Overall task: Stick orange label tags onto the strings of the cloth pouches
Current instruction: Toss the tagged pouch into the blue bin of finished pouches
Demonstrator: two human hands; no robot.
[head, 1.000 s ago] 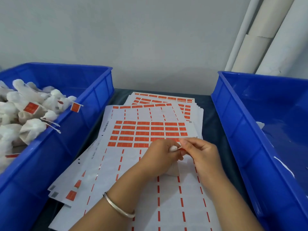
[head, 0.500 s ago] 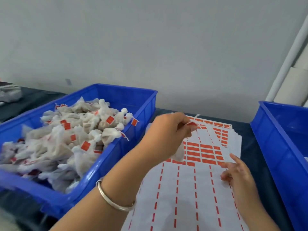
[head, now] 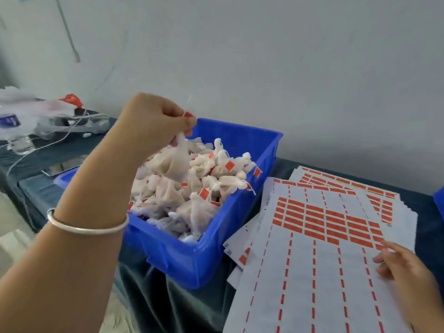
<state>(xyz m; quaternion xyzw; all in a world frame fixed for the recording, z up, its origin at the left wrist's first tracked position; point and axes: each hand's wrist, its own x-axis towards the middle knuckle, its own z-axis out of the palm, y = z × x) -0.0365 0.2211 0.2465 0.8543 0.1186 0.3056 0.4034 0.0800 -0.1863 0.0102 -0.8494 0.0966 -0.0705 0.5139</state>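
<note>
My left hand (head: 153, 118) hangs over the blue bin (head: 216, 248), pinching a white cloth pouch (head: 174, 162) by its neck. An orange tag (head: 188, 114) on the pouch's string pokes out above my fingers. The bin is heaped with white pouches (head: 199, 188) that carry orange tags. My right hand (head: 403, 267) rests on the top label sheet (head: 319, 265) at the lower right, fingers loosely curled and holding nothing. Rows of orange labels (head: 324, 222) fill the upper part of that sheet.
More label sheets (head: 348, 183) lie stacked under the top one on the dark table cloth (head: 427, 212). A second blue bin's edge (head: 439, 200) shows at the far right. A water bottle (head: 14, 126), plastic bags (head: 60, 111) and cables sit on the table at far left.
My left hand has carried the tagged pouch left from the sheet to above the bin of pouches. My right hand let go and settled on the sheet. The view swung left.
</note>
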